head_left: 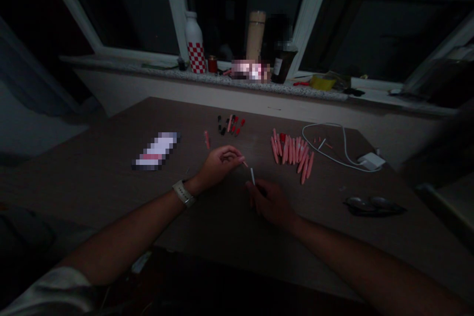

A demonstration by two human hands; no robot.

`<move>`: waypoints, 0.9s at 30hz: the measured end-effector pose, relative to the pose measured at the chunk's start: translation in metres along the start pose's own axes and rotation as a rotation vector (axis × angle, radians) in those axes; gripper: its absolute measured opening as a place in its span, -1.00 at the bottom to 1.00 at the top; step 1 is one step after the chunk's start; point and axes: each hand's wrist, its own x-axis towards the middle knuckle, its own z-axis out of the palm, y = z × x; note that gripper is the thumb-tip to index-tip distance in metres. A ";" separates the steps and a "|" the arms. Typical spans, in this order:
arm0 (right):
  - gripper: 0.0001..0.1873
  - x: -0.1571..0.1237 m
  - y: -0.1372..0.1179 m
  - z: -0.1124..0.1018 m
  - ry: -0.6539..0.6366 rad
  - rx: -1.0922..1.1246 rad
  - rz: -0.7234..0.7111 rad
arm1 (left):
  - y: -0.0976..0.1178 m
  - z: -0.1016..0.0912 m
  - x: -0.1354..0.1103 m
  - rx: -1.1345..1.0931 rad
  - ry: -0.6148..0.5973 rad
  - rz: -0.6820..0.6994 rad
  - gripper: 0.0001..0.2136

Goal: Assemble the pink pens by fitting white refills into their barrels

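Observation:
My left hand (221,164), a watch on its wrist, pinches a small thin pink piece (245,163) between thumb and fingertips. Just below and to the right, my right hand (272,201) is closed on a slim white stick (252,176) that points up toward the pink piece. A small gap seems to separate the two. Several pink pen-shaped barrels (292,150) lie in a bunch beyond my right hand. A single pink barrel (207,139) lies beyond my left wrist. Small black and red caps (236,123) are scattered farther back.
A phone (155,152) lies at left. To the right are a white cable (345,138) with a charger (371,161), another white stick (322,143) and glasses (374,205). A checkered bottle (196,49) and a tan cylinder (255,34) stand on the windowsill (222,78). The room is dim.

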 end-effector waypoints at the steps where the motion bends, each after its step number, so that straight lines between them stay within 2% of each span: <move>1: -0.52 0.000 0.000 0.000 -0.003 0.005 -0.001 | 0.000 -0.001 0.001 -0.010 0.033 0.009 -0.73; 3: -0.53 0.000 0.000 0.000 -0.004 0.012 -0.005 | 0.000 -0.002 0.002 -0.040 0.075 0.030 -0.74; 5: -0.54 0.000 0.000 -0.001 0.000 0.013 -0.007 | 0.000 -0.003 0.002 -0.061 0.067 0.040 -0.75; 8: -0.55 0.000 -0.001 -0.001 0.006 0.006 -0.008 | 0.001 -0.002 -0.001 -0.047 -0.035 0.021 -0.74; 12: -0.55 0.000 -0.002 -0.001 0.002 -0.009 -0.026 | 0.005 0.003 -0.008 0.019 -0.240 -0.019 -0.75; 15: -0.53 0.001 -0.003 -0.001 0.005 -0.012 -0.033 | 0.008 0.004 -0.011 0.031 -0.291 -0.021 -0.76; 18: -0.52 0.001 -0.002 -0.001 0.002 -0.010 -0.026 | 0.009 0.004 -0.010 0.043 -0.247 -0.030 -0.75; 27: -0.55 0.001 0.000 -0.002 0.001 -0.021 0.001 | -0.002 0.001 0.000 -0.056 0.024 0.010 -0.70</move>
